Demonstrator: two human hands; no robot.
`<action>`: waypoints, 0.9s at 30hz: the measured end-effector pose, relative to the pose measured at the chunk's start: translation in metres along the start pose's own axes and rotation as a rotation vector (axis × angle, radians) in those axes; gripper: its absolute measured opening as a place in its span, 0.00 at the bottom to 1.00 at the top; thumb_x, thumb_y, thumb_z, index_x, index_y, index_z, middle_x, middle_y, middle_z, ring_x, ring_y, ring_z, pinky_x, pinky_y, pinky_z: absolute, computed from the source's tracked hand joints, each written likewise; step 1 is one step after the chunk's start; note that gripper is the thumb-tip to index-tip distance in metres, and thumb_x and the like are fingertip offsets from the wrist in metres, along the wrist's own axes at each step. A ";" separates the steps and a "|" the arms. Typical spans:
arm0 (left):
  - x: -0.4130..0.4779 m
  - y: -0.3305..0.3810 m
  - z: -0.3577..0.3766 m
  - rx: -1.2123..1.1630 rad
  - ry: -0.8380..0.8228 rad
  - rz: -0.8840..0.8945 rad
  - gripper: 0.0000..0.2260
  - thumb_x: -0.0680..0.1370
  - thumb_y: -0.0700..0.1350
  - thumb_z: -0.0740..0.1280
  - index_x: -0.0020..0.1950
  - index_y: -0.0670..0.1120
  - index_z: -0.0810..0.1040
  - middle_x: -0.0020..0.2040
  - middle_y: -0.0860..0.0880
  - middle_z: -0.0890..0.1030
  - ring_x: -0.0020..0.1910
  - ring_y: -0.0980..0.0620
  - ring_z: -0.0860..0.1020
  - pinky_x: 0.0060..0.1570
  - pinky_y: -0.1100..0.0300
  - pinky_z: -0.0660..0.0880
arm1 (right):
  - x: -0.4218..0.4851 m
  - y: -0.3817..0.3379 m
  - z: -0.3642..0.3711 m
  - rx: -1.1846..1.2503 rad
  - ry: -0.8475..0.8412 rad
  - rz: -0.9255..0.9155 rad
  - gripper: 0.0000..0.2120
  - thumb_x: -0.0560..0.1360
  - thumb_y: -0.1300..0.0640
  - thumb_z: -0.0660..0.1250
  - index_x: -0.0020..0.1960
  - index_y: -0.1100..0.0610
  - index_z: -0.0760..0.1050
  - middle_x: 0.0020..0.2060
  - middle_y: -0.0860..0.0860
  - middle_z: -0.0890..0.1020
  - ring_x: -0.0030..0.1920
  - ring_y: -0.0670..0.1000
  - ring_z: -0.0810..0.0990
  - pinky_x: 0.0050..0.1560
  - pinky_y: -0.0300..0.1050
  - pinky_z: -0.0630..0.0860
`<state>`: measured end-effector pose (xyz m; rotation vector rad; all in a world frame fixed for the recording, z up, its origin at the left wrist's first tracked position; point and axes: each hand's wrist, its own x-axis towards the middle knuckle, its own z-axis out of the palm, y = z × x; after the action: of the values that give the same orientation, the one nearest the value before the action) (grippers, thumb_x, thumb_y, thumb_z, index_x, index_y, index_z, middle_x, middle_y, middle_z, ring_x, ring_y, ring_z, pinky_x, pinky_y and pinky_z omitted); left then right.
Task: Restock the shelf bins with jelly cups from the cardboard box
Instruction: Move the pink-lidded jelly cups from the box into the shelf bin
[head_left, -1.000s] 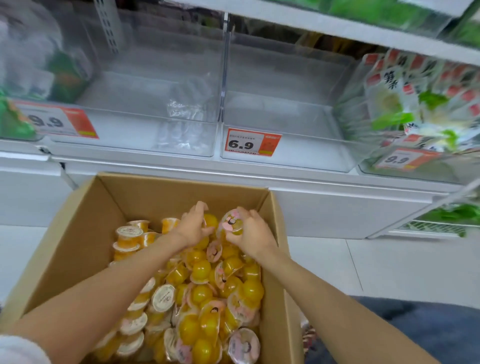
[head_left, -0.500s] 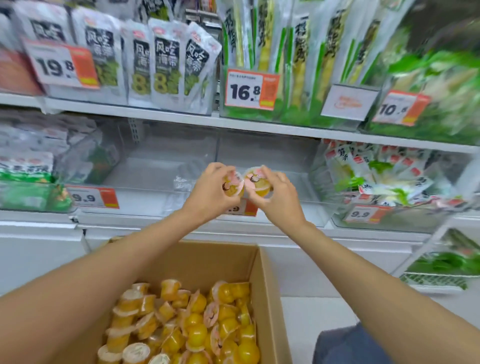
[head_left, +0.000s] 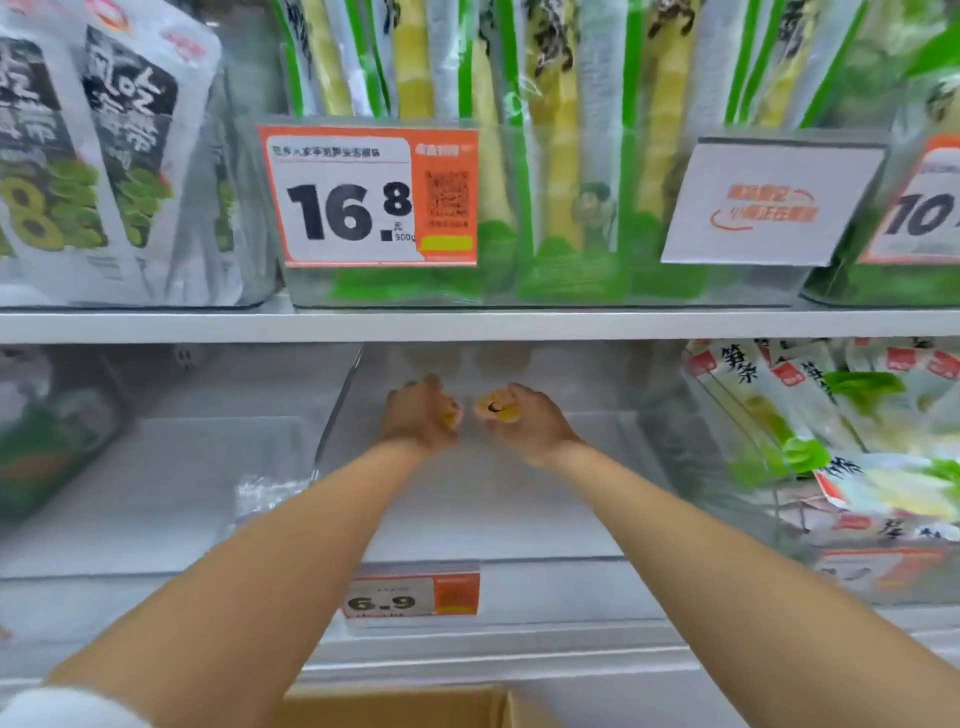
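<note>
The left cup (head_left: 452, 413) is small and yellow. The left hand (head_left: 415, 418) holds it with fingers curled round it, so only a bit shows. The right cup (head_left: 497, 409) is yellow too, with a dark mark on it. The right hand (head_left: 532, 423) holds it the same way. The two cups are close, side by side, deep inside the middle bin (head_left: 545, 582). This bin is clear. The left bin (head_left: 130, 519) just beside it is clear too. The box (head_left: 395, 706) is brown and sits below the bins; only its top edge shows
</note>
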<state>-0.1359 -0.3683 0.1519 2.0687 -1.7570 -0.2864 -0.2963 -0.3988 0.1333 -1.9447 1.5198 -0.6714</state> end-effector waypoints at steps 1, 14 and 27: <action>0.006 -0.005 0.006 0.012 0.005 -0.011 0.22 0.69 0.45 0.73 0.61 0.46 0.73 0.60 0.44 0.79 0.61 0.43 0.75 0.55 0.57 0.73 | 0.005 0.004 0.004 -0.019 -0.052 -0.010 0.20 0.72 0.42 0.67 0.59 0.51 0.73 0.58 0.55 0.75 0.51 0.55 0.79 0.40 0.42 0.77; 0.010 -0.024 0.031 -0.061 0.216 -0.017 0.10 0.76 0.44 0.69 0.57 0.51 0.83 0.60 0.48 0.80 0.61 0.45 0.77 0.59 0.55 0.73 | 0.037 0.014 0.019 -0.021 0.043 -0.045 0.13 0.70 0.50 0.71 0.30 0.51 0.72 0.45 0.53 0.76 0.38 0.49 0.76 0.35 0.35 0.64; 0.000 -0.020 0.019 -0.049 0.089 -0.084 0.19 0.75 0.42 0.70 0.66 0.48 0.77 0.65 0.47 0.75 0.64 0.44 0.74 0.63 0.55 0.72 | 0.011 -0.002 0.014 -0.112 -0.104 -0.015 0.26 0.82 0.52 0.57 0.78 0.51 0.55 0.70 0.60 0.63 0.63 0.60 0.74 0.62 0.46 0.70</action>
<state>-0.1254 -0.3695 0.1267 2.0906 -1.5990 -0.2543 -0.2827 -0.4076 0.1250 -2.0419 1.5091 -0.4930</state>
